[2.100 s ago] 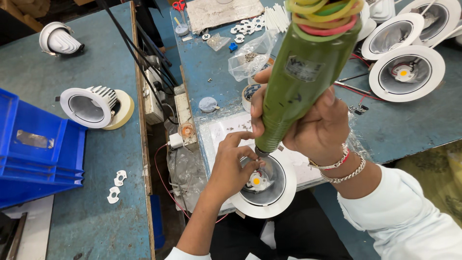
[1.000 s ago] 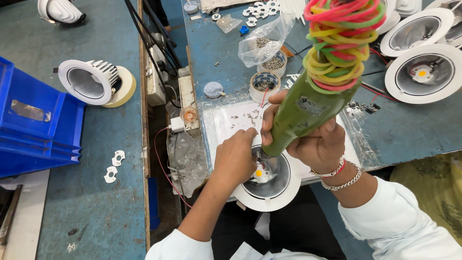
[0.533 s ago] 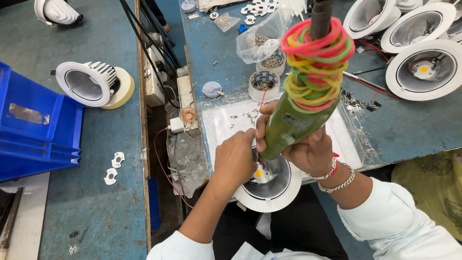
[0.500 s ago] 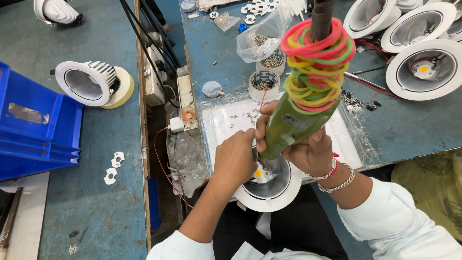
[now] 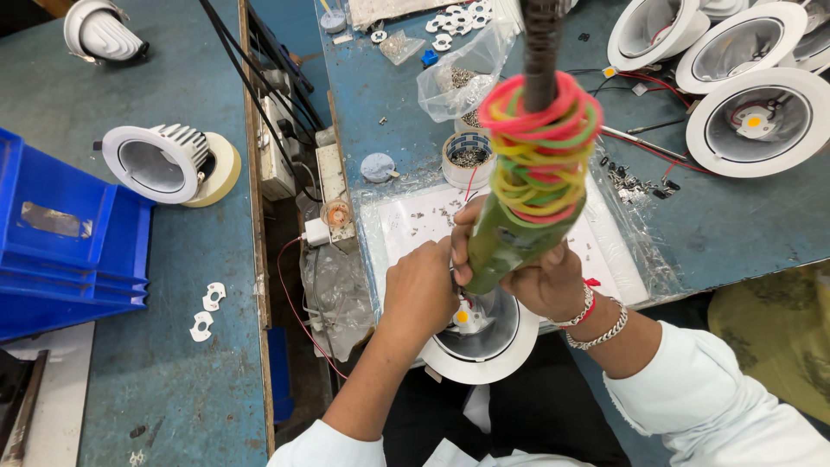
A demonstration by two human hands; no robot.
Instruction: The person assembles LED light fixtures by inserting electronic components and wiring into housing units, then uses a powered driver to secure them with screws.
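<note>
Right hand (image 5: 540, 277) clenched around a green electric screwdriver (image 5: 519, 220), its upper body wrapped in red, yellow and green rubber bands, tip pointed down into a white downlight housing (image 5: 488, 350) at the near edge of the blue-green bench (image 5: 735, 225). Left hand (image 5: 421, 290) closed on the housing's rim beside the tip, fingers curled by the small yellow LED chip (image 5: 462, 317) inside. Behind: a round tin of screws (image 5: 467, 157), a clear bag (image 5: 462, 73), more white housings (image 5: 761, 121); blue bins (image 5: 60, 233) far left.

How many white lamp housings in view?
7, maybe more past the frame edge: one under the hands, four top right, two on the left table.
</note>
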